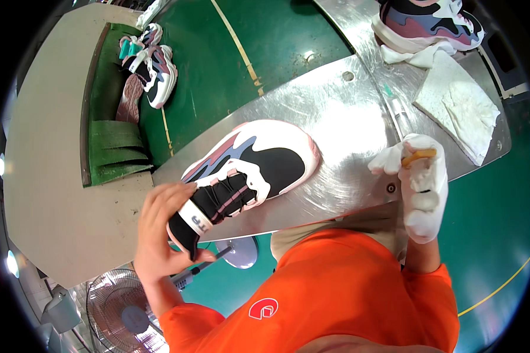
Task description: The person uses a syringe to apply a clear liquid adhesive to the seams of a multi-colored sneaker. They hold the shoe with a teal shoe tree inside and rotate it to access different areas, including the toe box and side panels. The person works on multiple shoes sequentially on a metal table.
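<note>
A sneaker [259, 165] in white, black, pink and blue lies on its sole across the metal worktop, toe to the right. My bare left hand [162, 226] is closed around its heel and collar, fingers on the far side and thumb beneath the near edge. In a white glove, my right hand [424, 188] is closed at the worktop's right part. From its fingers a clear syringe [400, 115] with a green tip points away from me. An orange-yellow band-like piece [419, 156] shows across the gloved fingers; what it is I cannot tell.
Behind the metal worktop [330, 97] runs a green belt [206, 70]. More sneakers [159, 76] lie at its left, beside slit green flaps [119, 147]. Another sneaker [424, 26] and a white cloth pad [456, 100] sit at far right. A fan [132, 315] stands lower left.
</note>
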The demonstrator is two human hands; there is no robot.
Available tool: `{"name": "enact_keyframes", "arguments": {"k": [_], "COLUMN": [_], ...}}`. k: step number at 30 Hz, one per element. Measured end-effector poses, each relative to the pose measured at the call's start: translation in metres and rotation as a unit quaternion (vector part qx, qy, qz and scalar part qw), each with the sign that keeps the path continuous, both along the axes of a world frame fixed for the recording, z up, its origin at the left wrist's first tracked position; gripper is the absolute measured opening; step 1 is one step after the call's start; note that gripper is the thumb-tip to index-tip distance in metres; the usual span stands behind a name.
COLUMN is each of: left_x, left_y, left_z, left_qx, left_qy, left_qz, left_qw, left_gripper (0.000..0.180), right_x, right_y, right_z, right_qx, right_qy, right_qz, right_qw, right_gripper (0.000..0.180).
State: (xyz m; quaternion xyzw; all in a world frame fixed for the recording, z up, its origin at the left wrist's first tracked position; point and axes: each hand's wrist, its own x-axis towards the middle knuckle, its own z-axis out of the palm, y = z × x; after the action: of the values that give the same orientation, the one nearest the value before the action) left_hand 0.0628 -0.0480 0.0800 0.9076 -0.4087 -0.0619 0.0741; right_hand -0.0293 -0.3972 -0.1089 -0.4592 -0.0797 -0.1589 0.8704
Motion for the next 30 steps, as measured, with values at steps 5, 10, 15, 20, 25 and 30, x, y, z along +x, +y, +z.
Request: {"name": "enact_keyframes", "arguments": {"k": [5,10,15,20,25,30], "left_x": [0.068,0.150,0.170,0.148,0.100,0.080], "left_y": [-0.004,-0.067,-0.148,-0.143,-0.124,-0.118], "left_z": [0.020,0.023,-0.053,-0.064,-0.064,-0.058], "left_qx": [-0.034,0.019,0.194,0.170,0.035,-0.002], "left_qy": [0.322,0.410,0.477,0.410,0.386,0.371], "left_qz": [0.121,0.024,-0.103,-0.116,-0.176,-0.171], "left_qw": [0.938,0.912,0.851,0.889,0.905,0.913], "left_gripper": [0.108,0.109,0.077,0.068,0.062,0.061], "right_x": [0.002,0.003,0.005,0.014,0.032,0.009], "right_y": [0.007,0.010,0.013,0.016,0.026,0.034], "right_z": [-0.006,0.004,-0.001,0.023,0.043,0.051], "right_qx": [-0.112,-0.186,-0.227,-0.289,-0.479,-0.577], "right_qy": [0.033,0.075,0.069,0.122,0.073,0.052], "right_qz": [-0.080,-0.109,-0.160,-0.112,-0.053,-0.061], "right_qw": [0.990,0.974,0.958,0.943,0.873,0.813], "right_gripper": [0.090,0.085,0.088,0.069,0.057,0.060]}}
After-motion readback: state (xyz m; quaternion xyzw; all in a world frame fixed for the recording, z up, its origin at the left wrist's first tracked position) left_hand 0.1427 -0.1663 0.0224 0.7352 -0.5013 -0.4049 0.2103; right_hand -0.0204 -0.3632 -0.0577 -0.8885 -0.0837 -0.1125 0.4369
